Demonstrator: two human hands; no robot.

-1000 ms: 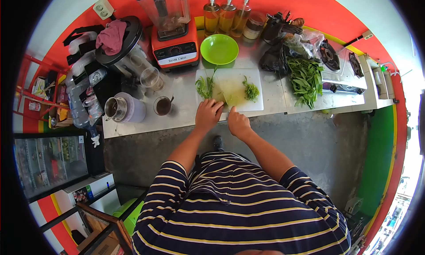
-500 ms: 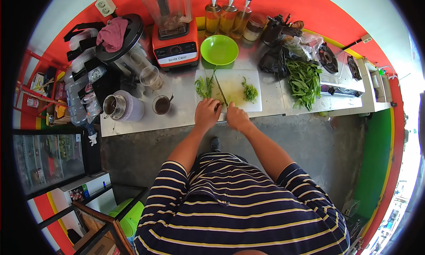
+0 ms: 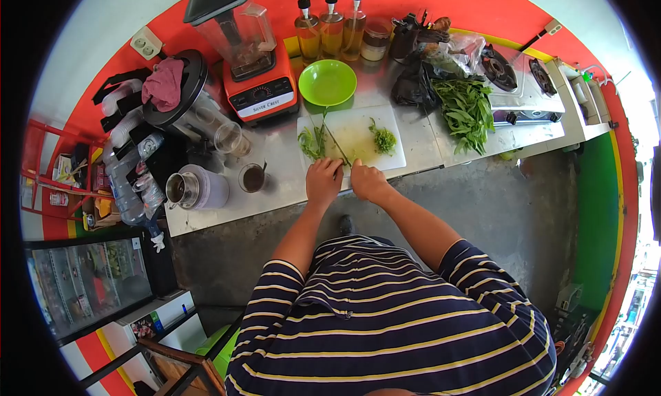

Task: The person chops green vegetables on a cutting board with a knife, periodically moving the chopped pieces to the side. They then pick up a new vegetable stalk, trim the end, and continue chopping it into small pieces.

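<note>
A white cutting board (image 3: pixel 393 119) lies at the front of the steel counter. My right hand (image 3: pixel 368 181) is closed around the handle of a knife (image 3: pixel 337 143), whose narrow blade slants away to the left over the board. Beside it, the curled fingers of my left hand (image 3: pixel 324 180) press on green stalks at the board's front edge; the fingers hide most of what they hold. Loose greens (image 3: pixel 312 143) spread on the board's left side, just beyond my left hand. A small heap of chopped greens (image 3: pixel 383 138) sits on the right side.
Behind the board stands a green bowl (image 3: pixel 328 83), with a red blender (image 3: pixel 259 88) to its left. A glass of dark drink (image 3: pixel 252 178) and a metal-topped jug (image 3: pixel 197 187) are at left. Leafy greens (image 3: pixel 463 112) lie near the stove (image 3: pixel 527 107) at right.
The head view has tilted, so the counter now slopes in the picture. Both hands stay at the board's front edge, and the knife blade leans a little further left.
</note>
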